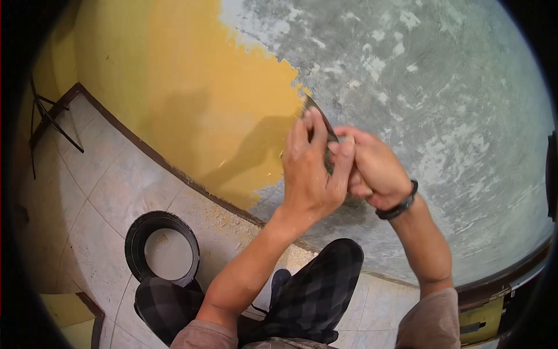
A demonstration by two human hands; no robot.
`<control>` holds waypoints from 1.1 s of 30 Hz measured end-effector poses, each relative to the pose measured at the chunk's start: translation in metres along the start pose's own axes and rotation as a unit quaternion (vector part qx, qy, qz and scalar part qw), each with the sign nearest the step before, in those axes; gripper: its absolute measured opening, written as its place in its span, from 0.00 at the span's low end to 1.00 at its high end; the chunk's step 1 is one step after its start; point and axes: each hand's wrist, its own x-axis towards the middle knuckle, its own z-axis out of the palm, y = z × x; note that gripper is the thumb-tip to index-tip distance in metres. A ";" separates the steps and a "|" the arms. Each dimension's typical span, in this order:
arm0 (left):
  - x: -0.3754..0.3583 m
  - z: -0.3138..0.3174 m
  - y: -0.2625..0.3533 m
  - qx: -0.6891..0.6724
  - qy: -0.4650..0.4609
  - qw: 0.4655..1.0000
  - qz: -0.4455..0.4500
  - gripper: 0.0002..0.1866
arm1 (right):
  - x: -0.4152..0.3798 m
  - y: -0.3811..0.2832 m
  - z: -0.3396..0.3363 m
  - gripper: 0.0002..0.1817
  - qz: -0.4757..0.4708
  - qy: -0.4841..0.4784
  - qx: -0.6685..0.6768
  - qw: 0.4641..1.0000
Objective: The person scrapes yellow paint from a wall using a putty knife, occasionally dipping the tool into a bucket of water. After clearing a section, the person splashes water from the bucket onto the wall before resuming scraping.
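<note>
A scraper [327, 123] with a thin dark metal blade rests against the wall, at the ragged border between yellow paint [203, 110] and bare grey plaster [436, 87]. My right hand [378, 168], with a dark band on its wrist, is closed around the handle end, which is mostly hidden in the fingers. Against the blade from the left press the fingers of my left hand [308, 168], its thumb reaching toward the right hand. Small yellow flakes cling near the paint edge.
A black bucket [132, 247] stands on the tiled floor beside my left knee. Paint chips [232, 223] lie along the brown baseboard [151, 152]. At the far left is a thin black metal stand [58, 125]. My bent knees are close to the wall.
</note>
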 end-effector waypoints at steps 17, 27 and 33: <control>-0.016 0.007 -0.016 0.036 -0.008 0.999 -0.018 0.34 | 0.032 0.039 -0.013 0.15 -0.024 -0.035 0.033 0.999; -0.017 -0.046 -0.006 0.074 -0.234 0.946 -0.214 0.24 | 0.060 0.167 0.009 0.15 -0.057 -0.144 0.240 0.958; -0.057 -0.069 -0.023 0.178 -0.488 0.843 -0.140 0.25 | 0.062 0.213 0.030 0.08 0.005 -0.160 0.173 0.972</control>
